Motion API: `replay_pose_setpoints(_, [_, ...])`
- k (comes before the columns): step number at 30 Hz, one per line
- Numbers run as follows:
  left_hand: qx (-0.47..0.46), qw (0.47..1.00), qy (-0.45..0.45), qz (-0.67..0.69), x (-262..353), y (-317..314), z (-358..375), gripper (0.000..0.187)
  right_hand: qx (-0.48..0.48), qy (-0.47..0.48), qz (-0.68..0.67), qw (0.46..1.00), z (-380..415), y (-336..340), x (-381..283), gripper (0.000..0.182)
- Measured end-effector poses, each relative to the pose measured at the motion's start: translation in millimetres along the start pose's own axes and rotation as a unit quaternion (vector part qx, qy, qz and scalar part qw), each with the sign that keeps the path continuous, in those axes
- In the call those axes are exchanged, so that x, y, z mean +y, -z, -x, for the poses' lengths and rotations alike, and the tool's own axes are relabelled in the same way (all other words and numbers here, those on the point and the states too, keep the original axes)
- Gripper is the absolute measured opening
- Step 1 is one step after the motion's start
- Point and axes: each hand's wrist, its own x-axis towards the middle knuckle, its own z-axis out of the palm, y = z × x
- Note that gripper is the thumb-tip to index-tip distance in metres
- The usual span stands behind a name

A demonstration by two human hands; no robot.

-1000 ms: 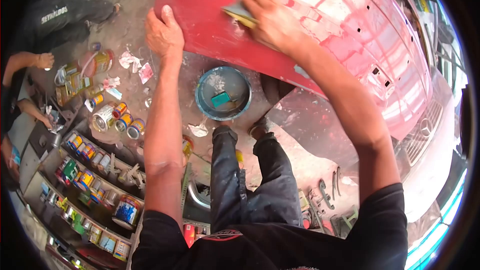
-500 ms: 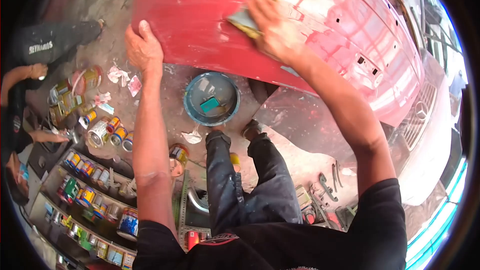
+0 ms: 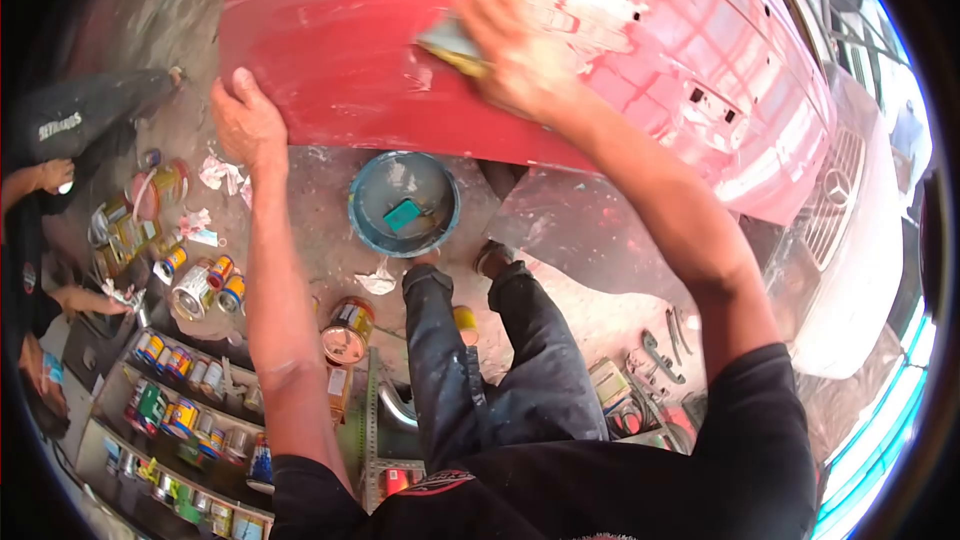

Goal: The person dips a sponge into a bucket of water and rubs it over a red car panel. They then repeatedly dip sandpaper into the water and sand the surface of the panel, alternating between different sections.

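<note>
1. Red car panel [image 3: 560, 50] fills the top of the head view, glossy and wet-looking, with pale scuffed patches where it has been rubbed; it sits raised above the concrete floor [image 3: 330, 230], and a silver car front [image 3: 850, 230] stands to its right.

2. On that panel the right hand [image 3: 515, 50] lies flat, palm down, pressing a sanding pad [image 3: 450, 45] against the paint. That grip is a press more than a clasp: fingers spread over the pad, pinning it to the surface. The pad looks grey with a yellowish underside, though glare makes this hard to be sure of.

3. The left hand [image 3: 245, 120] curls over the panel's lower left edge, fingers hooked on the rim and holding nothing else, bracing the panel.

4. Directly below, between the panel and the person's feet, a blue basin [image 3: 360, 215] of murky water sits on the floor with a small teal block [image 3: 402, 214] floating in it.

5. To the left, paint cans [image 3: 205, 285] crowd the floor and a low shelf [image 3: 105, 415]; another person's hand [image 3: 50, 175] shows at the far left edge.

6. My reading: this is mid wet-sanding of the panel's near section. The next stroke calls for even pressure with the pad kept flat, the left hand steadying the edge, and a dip in the basin once the pad dries.
</note>
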Motion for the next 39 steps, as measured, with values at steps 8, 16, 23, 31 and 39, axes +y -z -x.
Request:
replay_pose_setpoints(8, [-0.020,1.000,0.000,0.003,3,5,-1,0.059,-0.041,-0.050,0.009,0.998,96,92,58,0.055])
replay_pose_setpoints(16, [-0.026,0.999,0.003,0.020,8,7,1,0.062,-0.030,0.053,0.045,0.997,-18,-5,-14,0.060])
replay_pose_setpoints(23, [-0.027,0.999,0.017,-0.003,2,2,0,0.063,-0.056,-0.002,-0.020,0.998,24,47,17,0.059])
replay_pose_setpoints(31, [-0.025,0.999,0.022,0.007,14,13,3,0.058,-0.062,0.051,0.013,0.997,-50,3,-40,0.065])
replay_pose_setpoints(39, [-0.012,1.000,-0.008,0.016,11,10,5,0.053,-0.120,0.020,-0.004,0.993,-7,45,0,0.065])
